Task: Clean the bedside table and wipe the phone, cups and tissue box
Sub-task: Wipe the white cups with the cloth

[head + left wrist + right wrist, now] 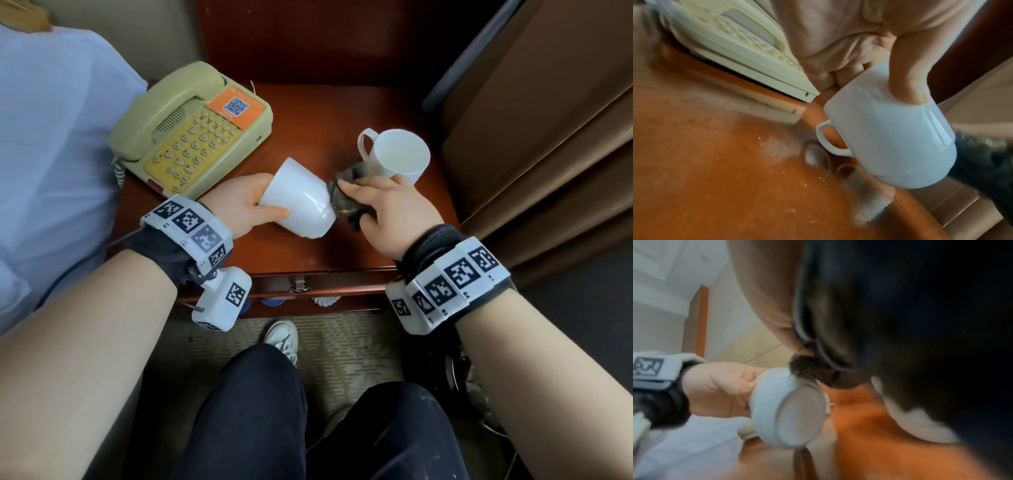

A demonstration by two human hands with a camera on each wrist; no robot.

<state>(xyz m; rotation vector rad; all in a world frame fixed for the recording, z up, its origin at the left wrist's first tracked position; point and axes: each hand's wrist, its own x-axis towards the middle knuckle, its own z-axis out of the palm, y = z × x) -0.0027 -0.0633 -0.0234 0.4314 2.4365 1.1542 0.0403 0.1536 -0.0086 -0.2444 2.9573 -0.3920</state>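
The left hand grips a white glazed ceramic cup, tipped on its side above the reddish-brown polished wooden surface, with the thumb across the cup's wall and the other fingers curled behind it near the rim; in the left wrist view the cup's handle points down toward the wood, and the surface below carries pale specks and a dull smear. The right hand is closed around a dark grey bunched-up cloth and presses it against the base end of the tipped cup. A second white ceramic mug stands upright just behind the right hand, its handle turned toward the tipped cup and its mouth open upward. On the far side of the tipped cup from the standing mug, just beyond the left hand, a pale green corded desk telephone with yellow keys and an orange label lies on the surface, the handset in its cradle. A white sneaker shows on the carpet below the surface's front edge.
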